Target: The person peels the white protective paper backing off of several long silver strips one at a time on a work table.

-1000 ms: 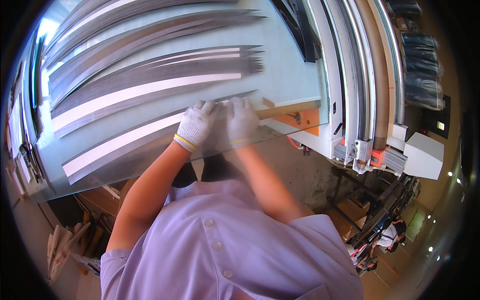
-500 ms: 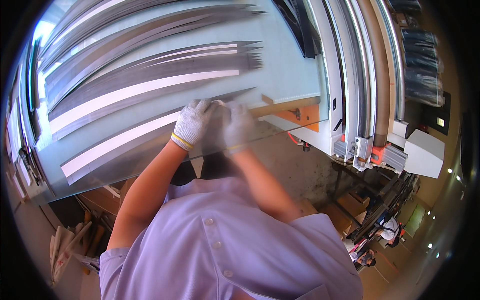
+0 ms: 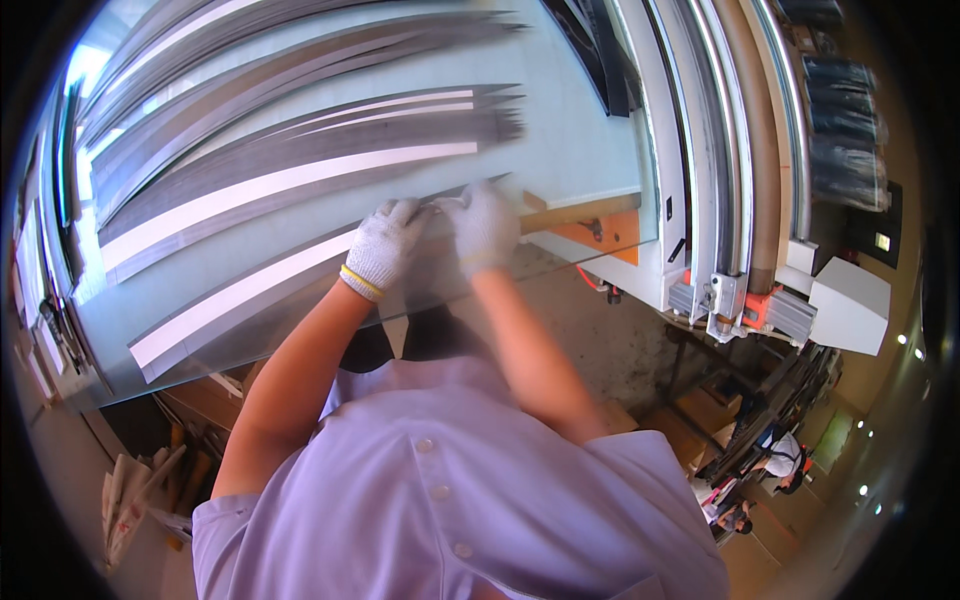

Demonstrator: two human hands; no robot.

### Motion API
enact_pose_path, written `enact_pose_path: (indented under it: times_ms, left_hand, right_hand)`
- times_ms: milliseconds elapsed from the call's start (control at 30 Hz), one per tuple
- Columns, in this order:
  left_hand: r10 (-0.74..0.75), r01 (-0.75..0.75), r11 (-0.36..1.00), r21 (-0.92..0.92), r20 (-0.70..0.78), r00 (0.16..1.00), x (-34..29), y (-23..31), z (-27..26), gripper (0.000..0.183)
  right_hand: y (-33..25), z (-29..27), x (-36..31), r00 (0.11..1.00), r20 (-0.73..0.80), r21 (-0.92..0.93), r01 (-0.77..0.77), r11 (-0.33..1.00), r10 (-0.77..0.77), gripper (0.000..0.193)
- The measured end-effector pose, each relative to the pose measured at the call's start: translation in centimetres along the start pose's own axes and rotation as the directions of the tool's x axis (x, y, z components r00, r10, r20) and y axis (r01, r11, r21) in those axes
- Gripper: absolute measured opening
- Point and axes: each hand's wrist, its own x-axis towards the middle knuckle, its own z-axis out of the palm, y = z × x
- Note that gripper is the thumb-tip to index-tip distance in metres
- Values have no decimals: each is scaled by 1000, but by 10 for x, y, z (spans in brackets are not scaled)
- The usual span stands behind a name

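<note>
Strip of grey sheet with a white band [image 3: 245, 287] lies along the near edge of the glass worktop [image 3: 575, 150], its left end close to the near left corner with no hand on it; an uneven tug at the other end could swing that free end over the edge. Farther back, fanned grey strips [image 3: 430, 130] lie in a loose bundle that a stray knuckle might muddle. The left hand [image 3: 385, 243], in a knit glove, rests on the strip's right part, fingers bent and close together — whether they pinch or only press, I cannot tell. Should that pressure slacken, the strip could skew or crease. The gloved right hand [image 3: 487, 228] is just beside it, thumb side toward the left fingertips; blur hides how far it is closed and whether it holds anything. Bulky knit may dull the feel of a thin edge. Toward the near right corner runs a brown bar [image 3: 590, 213] — if it sits above the glass, the right hand could knock it.
</note>
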Motion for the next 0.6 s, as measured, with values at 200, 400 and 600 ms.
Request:
enact_pose_path:
  times_ms: [200, 400, 600]
  left_hand:
    - [-34, 34, 998, -47, -8, 999, -1, 4, -8, 42]
    - [-33, 30, 997, -73, -30, 999, -5, 1, -8, 41]
    - [-34, 33, 998, -60, -18, 999, -6, 1, -7, 42]
  right_hand:
    - [-5, -11, 14, 982, 161, -123, -78, 989, 97, 32]
    - [-8, -3, 11, 988, 116, -156, -86, 984, 105, 33]
    - [-14, -14, 14, 975, 190, -206, -79, 975, 119, 33]
